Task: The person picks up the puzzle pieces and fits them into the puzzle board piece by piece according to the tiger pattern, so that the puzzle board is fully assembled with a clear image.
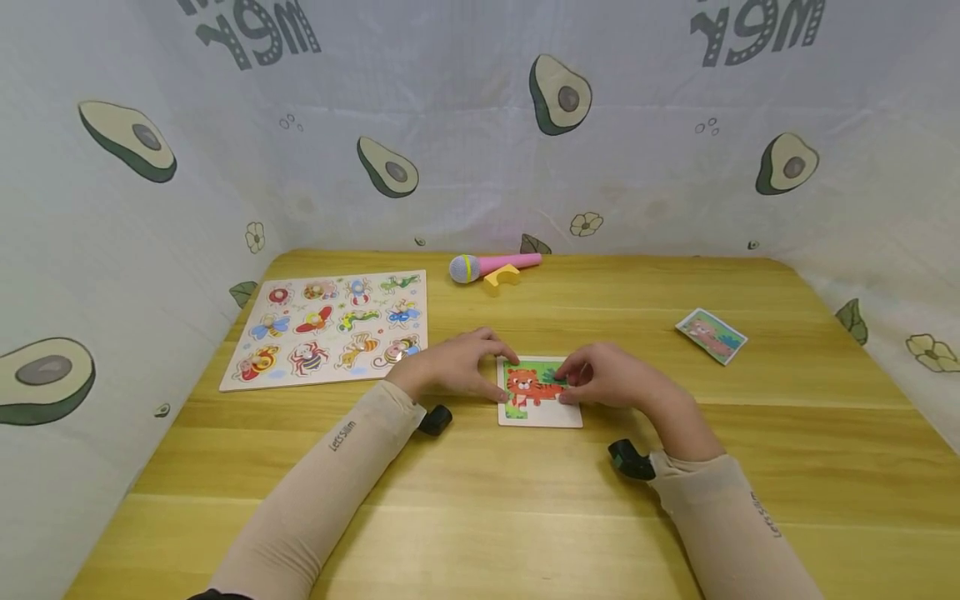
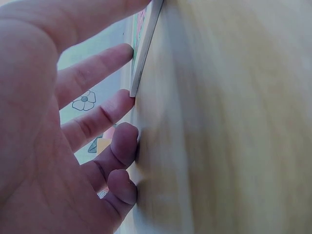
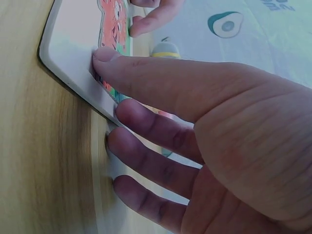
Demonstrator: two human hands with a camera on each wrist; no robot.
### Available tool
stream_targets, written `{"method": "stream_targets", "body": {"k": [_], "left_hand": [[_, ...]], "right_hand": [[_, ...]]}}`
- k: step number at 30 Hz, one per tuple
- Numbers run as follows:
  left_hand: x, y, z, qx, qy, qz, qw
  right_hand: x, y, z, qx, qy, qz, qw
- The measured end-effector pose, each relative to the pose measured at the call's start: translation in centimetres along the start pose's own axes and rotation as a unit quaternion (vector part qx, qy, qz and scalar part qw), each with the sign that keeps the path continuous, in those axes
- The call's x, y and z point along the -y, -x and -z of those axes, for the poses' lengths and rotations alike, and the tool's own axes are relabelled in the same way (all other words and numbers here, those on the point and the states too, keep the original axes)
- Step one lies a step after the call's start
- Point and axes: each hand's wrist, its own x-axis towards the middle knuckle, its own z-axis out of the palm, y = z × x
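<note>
A small tiger jigsaw puzzle lies in a white tray in front of me, its lower right part bare white. My left hand rests at the tray's left side, fingers spread, with the thumb and fingertips touching its edge and corner. In the left wrist view, the left hand's fingers look fairly straight against the thin tray edge. My right hand pinches a puzzle piece at the tiger's rear between thumb and index finger. The right thumb partly hides this piece in the right wrist view.
An insect-picture knob puzzle board lies at left. Behind the tray are a pink toy microphone and a yellow arched block. A small picture card lies to the right. Avocado-print cloth hangs behind the wooden table.
</note>
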Motion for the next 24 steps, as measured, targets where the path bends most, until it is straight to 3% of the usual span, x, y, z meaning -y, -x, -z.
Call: {"method": "stream_targets", "body": {"k": [8, 17, 24], "left_hand": [[0.1, -0.3, -0.3, 0.004, -0.006, -0.015, 0.9999], [-0.1, -0.2, -0.2, 0.006, -0.009, -0.01, 0.9999], [0.0, 0.0, -0.1, 0.0, -0.01, -0.009, 0.9999]], "right_hand": [[-0.4, 0.4, 0.0, 0.001, -0.001, 0.001, 1.0], [-0.4, 0.4, 0.1, 0.005, -0.007, -0.003, 1.0], [-1.3, 1.2, 1.4, -0.006, -0.029, 0.0, 0.9996]]}}
